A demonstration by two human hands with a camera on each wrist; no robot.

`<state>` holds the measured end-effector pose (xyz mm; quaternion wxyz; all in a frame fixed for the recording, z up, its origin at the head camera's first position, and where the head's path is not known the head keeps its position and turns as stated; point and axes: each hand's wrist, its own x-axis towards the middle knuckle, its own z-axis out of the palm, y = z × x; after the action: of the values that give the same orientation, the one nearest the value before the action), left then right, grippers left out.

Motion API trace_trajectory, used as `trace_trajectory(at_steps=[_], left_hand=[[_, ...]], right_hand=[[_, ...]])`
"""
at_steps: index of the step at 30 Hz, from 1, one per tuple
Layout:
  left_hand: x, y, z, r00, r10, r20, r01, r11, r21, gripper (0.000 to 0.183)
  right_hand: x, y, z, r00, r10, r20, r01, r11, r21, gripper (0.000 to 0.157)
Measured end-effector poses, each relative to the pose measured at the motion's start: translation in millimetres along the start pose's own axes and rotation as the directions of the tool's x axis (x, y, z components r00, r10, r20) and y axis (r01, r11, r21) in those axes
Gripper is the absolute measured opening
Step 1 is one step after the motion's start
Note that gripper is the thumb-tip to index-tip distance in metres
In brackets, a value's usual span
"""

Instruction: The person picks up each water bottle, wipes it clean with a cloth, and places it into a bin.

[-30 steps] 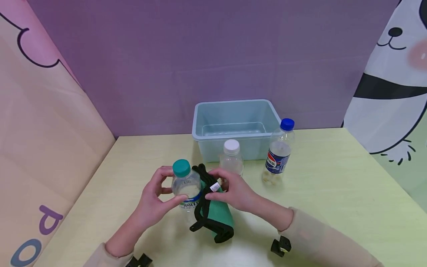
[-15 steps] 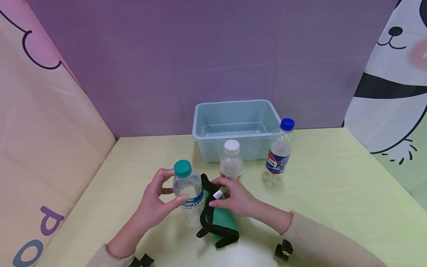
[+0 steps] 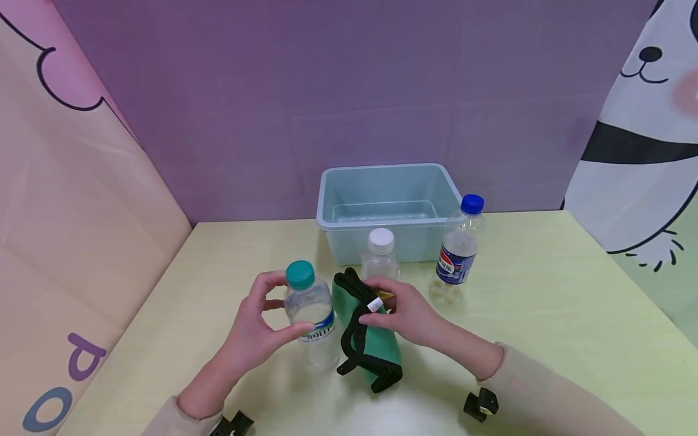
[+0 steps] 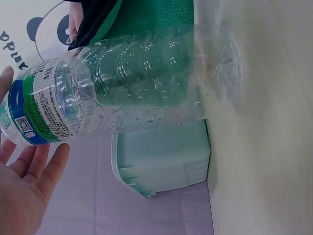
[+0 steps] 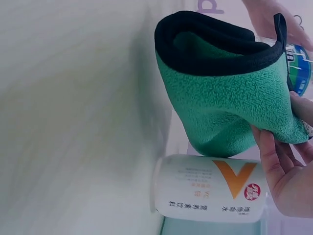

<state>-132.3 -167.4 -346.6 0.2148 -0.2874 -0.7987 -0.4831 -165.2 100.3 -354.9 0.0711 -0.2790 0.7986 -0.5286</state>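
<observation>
My left hand (image 3: 253, 330) grips a clear plastic bottle (image 3: 308, 306) with a teal cap, thumb at its blue, green and white label. The bottle stands upright, its inner wall dotted with droplets in the left wrist view. My right hand (image 3: 411, 312) pinches the upper edge of a green towel (image 3: 384, 342) with black trim and a small white tag. Folded over loosely, the towel (image 5: 222, 95) shows a fuzzy surface in the right wrist view. It hangs just right of the bottle. My right fingertips are partly hidden behind it.
Behind the towel stands a white-capped bottle (image 3: 380, 257), its white label (image 5: 210, 188) bearing an orange V. A blue-capped Pepsi bottle (image 3: 457, 260) stands to the right. Against the purple backdrop sits a light blue plastic bin (image 3: 340, 245) on the pale wooden table (image 3: 545, 303).
The towel, held in my right hand, has moved right, dipping and then rising, and no longer overlaps the teal-capped bottle. My left hand and that bottle have hardly moved.
</observation>
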Motion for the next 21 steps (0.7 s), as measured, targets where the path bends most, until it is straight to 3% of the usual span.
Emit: trace_trajectory(at_steps=[6, 12, 16, 21], left_hand=[[2.4, -1.8, 0.2, 0.998, -0.053, 0.033, 0.053, 0.999, 0.002, 0.071], [0.6, -4.9, -3.7, 0.997, -0.054, 0.062, 0.056, 0.998, -0.026, 0.077], [2.0, -6.5, -10.4, 0.994, -0.024, 0.109, 0.037, 0.993, -0.115, 0.074], [6.7, -5.8, -19.4, 0.981, 0.036, 0.189, 0.014, 0.966, -0.258, 0.066]], right_hand=[[-2, -2, -4.6, 1.000, -0.006, -0.008, 0.006, 1.000, -0.019, 0.046], [-3, -3, -6.2, 1.000, -0.005, -0.005, 0.005, 1.000, -0.012, 0.047], [-4, -4, -7.4, 1.000, -0.010, 0.001, 0.010, 1.000, 0.015, 0.046], [-4, -6, -8.5, 1.000, -0.011, 0.006, 0.011, 1.000, 0.025, 0.046]])
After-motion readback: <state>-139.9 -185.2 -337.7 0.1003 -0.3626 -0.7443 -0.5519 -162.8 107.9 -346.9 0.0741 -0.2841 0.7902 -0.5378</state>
